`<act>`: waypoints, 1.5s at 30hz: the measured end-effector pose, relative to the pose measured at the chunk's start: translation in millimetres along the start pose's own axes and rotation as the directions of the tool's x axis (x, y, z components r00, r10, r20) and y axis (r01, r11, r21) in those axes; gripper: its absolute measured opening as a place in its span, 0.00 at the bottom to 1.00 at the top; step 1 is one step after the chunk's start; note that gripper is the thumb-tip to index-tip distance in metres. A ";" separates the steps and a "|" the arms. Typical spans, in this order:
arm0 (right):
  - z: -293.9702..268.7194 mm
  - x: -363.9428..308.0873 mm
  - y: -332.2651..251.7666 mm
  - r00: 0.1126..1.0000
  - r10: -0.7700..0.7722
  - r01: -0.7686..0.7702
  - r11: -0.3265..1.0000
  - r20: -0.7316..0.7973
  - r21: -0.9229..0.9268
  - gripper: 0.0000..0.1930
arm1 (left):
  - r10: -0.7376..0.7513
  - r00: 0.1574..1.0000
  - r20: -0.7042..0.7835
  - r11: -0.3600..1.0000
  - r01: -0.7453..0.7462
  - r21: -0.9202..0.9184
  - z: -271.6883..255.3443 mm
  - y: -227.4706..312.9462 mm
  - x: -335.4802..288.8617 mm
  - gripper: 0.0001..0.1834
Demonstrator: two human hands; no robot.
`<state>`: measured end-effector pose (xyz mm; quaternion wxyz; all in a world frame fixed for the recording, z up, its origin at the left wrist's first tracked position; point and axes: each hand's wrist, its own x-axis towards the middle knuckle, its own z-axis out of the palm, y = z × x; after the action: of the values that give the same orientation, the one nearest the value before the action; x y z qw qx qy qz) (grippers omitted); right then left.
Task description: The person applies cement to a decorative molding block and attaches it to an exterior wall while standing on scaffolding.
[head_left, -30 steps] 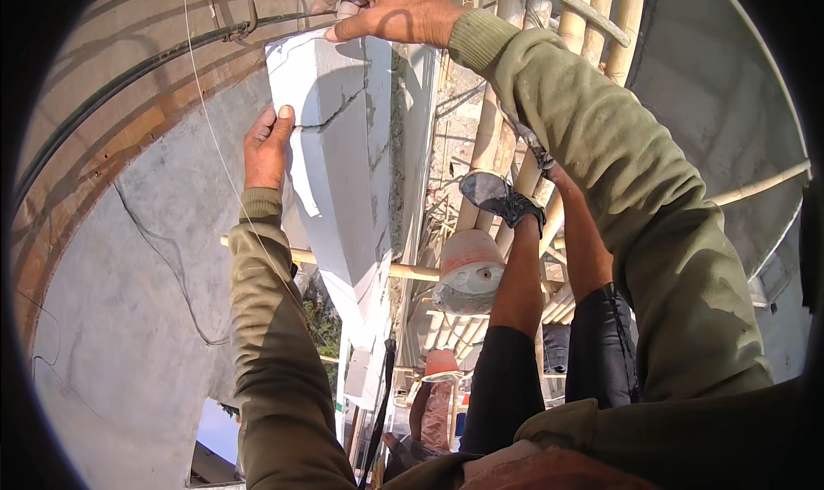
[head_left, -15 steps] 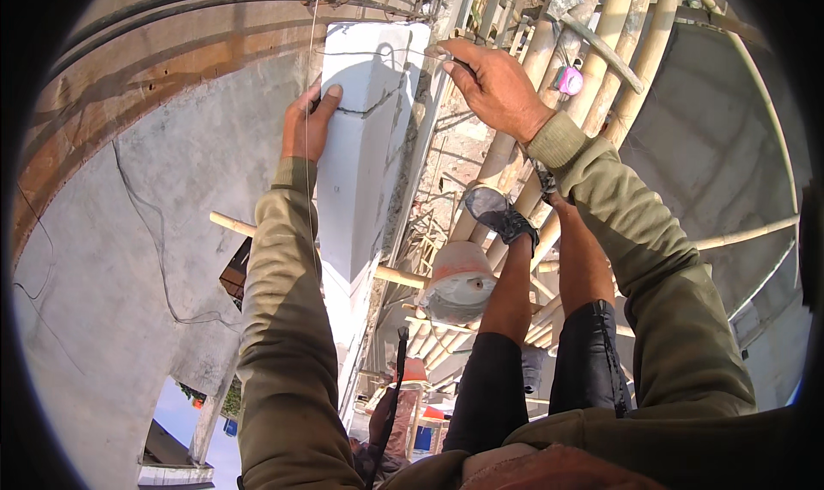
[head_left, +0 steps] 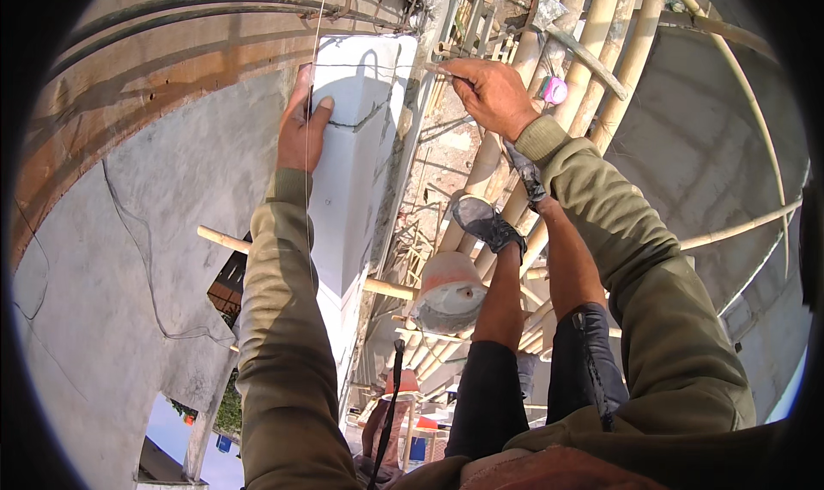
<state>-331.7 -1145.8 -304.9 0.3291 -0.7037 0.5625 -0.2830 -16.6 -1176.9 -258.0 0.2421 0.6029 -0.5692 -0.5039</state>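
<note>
White column (head_left: pixel 343 207) runs from about 11 o'clock of the view toward 7, along the wall edge. Its top block (head_left: pixel 365 82) sits in place at 11 o'clock; an uneven dark seam (head_left: pixel 356 128) crosses beneath it and appears unfilled. Progress, judged: column stands, top block seated; seam looks unfinished. How much remains cannot be told from this view.

Left hand (head_left: pixel 302 134), between 10 and 11 o'clock: thumb parted from the other fingers, lying at the top block's left edge. Remaining fingertips partly hidden; cannot tell whether they clamp or merely steady it.

Right hand (head_left: pixel 493 95), 1 o'clock: thumb and forefinger drawn together, pinching a thin piece (head_left: pixel 434 67) just beyond the block's right edge. Wire or slim tool, too small to tell. A fine dark line crosses the block level with it; line or shadow uncertain.

Nearby: pale string (head_left: pixel 311 177) hangs by the left hand; hammer-like tool (head_left: pixel 588 61) and pink object (head_left: pixel 554 90) between 1 and 2 o'clock, near bamboo poles (head_left: pixel 639 61); mortar-smeared bucket (head_left: pixel 451 275) at 5.
</note>
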 end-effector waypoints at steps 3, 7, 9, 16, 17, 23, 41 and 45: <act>6.8 18.0 4.3 0.957 0.223 -0.231 0.973 0.185 0.025 0.15 | 0.001 1.000 -0.003 0.995 -0.001 0.098 -4.4 3.5 0.2 0.34; 22.8 26.7 33.0 0.918 0.295 -0.361 0.898 0.266 0.252 0.11 | -0.025 0.999 0.044 0.990 0.019 0.142 16.6 34.7 7.9 0.36; 25.1 37.8 37.1 0.881 0.331 -0.447 0.816 0.338 0.366 0.11 | -0.028 0.999 -0.020 0.979 0.031 0.203 24.4 50.7 6.9 0.37; 30.3 77.9 66.7 0.829 0.313 -0.499 0.788 0.464 0.360 0.10 | 0.003 0.946 -0.325 0.969 0.078 0.236 41.7 57.0 20.8 0.31; 34.6 83.1 65.6 0.842 0.308 -0.455 0.846 0.443 0.277 0.10 | 0.009 0.933 -0.360 0.974 0.073 0.213 40.7 49.8 21.0 0.30; 34.1 101.8 45.1 0.997 0.060 -0.074 0.941 -0.053 -0.329 0.14 | -0.062 0.935 -0.349 0.990 0.103 0.100 41.4 51.4 21.9 0.26; 81.9 145.9 11.3 0.920 0.379 -0.295 0.834 -0.096 0.467 0.11 | -0.070 0.924 -0.377 0.991 0.107 0.076 41.5 39.7 25.0 0.33; 76.8 144.8 11.7 0.933 0.358 -0.285 0.802 -0.041 0.526 0.12 | -0.048 0.922 -0.385 0.991 0.092 0.096 39.7 40.9 25.0 0.34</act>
<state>-249.7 -1278.0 -357.9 0.5072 -0.4637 0.5997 -0.4100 -73.7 -1198.5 -245.8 0.2958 0.7221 -0.5167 -0.3523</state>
